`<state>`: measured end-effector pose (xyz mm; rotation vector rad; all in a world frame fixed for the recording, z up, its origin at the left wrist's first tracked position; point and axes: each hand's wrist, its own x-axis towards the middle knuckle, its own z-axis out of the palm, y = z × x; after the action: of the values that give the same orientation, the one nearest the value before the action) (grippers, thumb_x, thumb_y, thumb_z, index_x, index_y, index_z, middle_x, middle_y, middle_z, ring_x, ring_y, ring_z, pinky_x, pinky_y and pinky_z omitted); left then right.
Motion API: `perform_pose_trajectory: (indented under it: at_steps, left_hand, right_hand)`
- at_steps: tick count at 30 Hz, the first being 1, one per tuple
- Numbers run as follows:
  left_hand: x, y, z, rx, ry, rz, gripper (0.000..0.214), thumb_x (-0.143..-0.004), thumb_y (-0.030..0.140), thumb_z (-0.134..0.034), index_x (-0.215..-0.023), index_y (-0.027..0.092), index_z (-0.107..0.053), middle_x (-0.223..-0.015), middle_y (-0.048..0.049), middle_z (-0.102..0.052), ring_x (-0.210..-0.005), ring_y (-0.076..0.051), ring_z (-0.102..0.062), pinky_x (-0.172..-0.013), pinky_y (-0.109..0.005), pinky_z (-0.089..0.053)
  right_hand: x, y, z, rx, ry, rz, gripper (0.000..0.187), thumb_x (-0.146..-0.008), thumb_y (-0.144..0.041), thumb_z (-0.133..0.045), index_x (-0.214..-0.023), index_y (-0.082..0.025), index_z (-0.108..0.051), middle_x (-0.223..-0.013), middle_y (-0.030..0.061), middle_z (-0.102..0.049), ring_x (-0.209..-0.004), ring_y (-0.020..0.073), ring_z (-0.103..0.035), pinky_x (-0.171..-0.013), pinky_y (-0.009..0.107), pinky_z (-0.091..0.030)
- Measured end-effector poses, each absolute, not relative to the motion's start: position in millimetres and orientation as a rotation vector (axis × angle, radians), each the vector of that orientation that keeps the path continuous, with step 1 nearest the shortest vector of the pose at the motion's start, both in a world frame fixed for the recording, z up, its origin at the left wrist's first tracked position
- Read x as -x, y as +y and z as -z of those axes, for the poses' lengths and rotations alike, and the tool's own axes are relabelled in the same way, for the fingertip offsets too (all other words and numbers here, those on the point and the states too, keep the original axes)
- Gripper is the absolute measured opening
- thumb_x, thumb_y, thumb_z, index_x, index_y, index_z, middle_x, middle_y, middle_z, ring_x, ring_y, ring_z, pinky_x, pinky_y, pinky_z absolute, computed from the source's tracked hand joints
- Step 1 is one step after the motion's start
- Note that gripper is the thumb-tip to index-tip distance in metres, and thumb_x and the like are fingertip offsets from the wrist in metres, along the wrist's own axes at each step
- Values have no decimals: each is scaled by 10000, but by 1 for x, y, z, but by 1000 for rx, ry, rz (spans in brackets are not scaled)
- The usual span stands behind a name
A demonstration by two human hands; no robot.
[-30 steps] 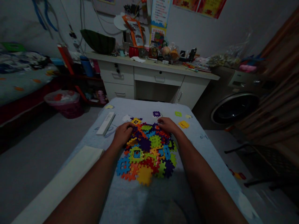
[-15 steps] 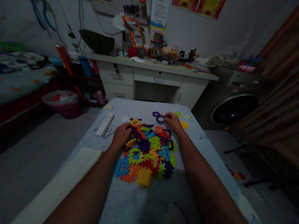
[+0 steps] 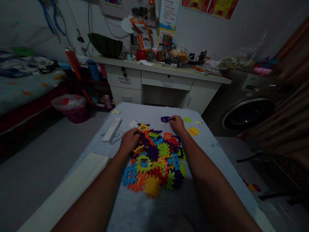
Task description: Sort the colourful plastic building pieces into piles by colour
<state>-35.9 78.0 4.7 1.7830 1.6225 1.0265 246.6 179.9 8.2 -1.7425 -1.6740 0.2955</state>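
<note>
A heap of toothed plastic interlocking tiles (image 3: 152, 151) in several colours lies in the middle of the cloth-covered table. My right hand (image 3: 177, 124), beyond the heap, pinches a purple interlocking tile (image 3: 165, 119) at its right edge; the tile is tilted and seen partly edge-on. At the heap's left edge rests my left hand (image 3: 131, 138), fingers curled together against purple pieces; what is in its fingertips, if anything, is hidden. Just beyond those fingertips is a yellow window tile (image 3: 143, 127). A green frame tile (image 3: 187, 119) and orange-yellow tiles (image 3: 193, 131) lie right of my right hand.
On the table's left are a narrow white box (image 3: 112, 130) and a long white board-like piece (image 3: 79, 175). A cluttered white desk (image 3: 166, 79) stands behind the table. To the right are a washing machine (image 3: 249, 106) and a dark metal rack (image 3: 282, 174).
My right hand has tilted the purple ring-shaped tile up against the purple window tile, so its round opening no longer shows. My left hand stays at the heap's edge. The view has shifted slightly.
</note>
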Motion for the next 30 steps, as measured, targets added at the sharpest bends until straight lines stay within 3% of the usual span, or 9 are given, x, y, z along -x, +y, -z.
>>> perform_pose_trajectory:
  at_steps: [4,9,18,30]
  left_hand:
    - [35,77,-6,-1779,1635,-1017,311,-733,291,-428,-909,234,-679,-1005,-30,-730,-994,-231,-649,-883,-336,-492]
    - [35,77,-6,-1754,1618,-1011,297,-728,294,-433,-891,229,-673,-971,-35,-734,-974,-237,-648,-868,-347,-494]
    - [35,76,-10,-1775,1623,-1006,297,-715,281,-435,-894,224,-665,-990,-52,-725,-980,-245,-645,-896,-374,-486]
    - [35,77,-6,-1746,1626,-1001,305,-736,294,-430,-901,216,-673,-962,-53,-729,-936,-242,-657,-842,-359,-505]
  right_hand:
    - [-247,171,-13,1734,-1793,-325,268,-748,-93,-538,-926,-179,-719,-1003,55,-691,-967,176,-607,-956,309,-452]
    - [-268,156,-35,1697,-1870,-472,242,-774,-113,-584,-970,-163,-717,-995,58,-719,-891,164,-638,-848,279,-486]
    - [-287,124,-54,1887,-2337,-842,110,-659,-124,-694,-752,-174,-721,-679,-24,-672,-612,117,-561,-567,211,-393]
    - [-293,120,-64,1851,-2312,-843,114,-625,-95,-672,-702,-175,-647,-653,-44,-617,-609,103,-517,-555,207,-361]
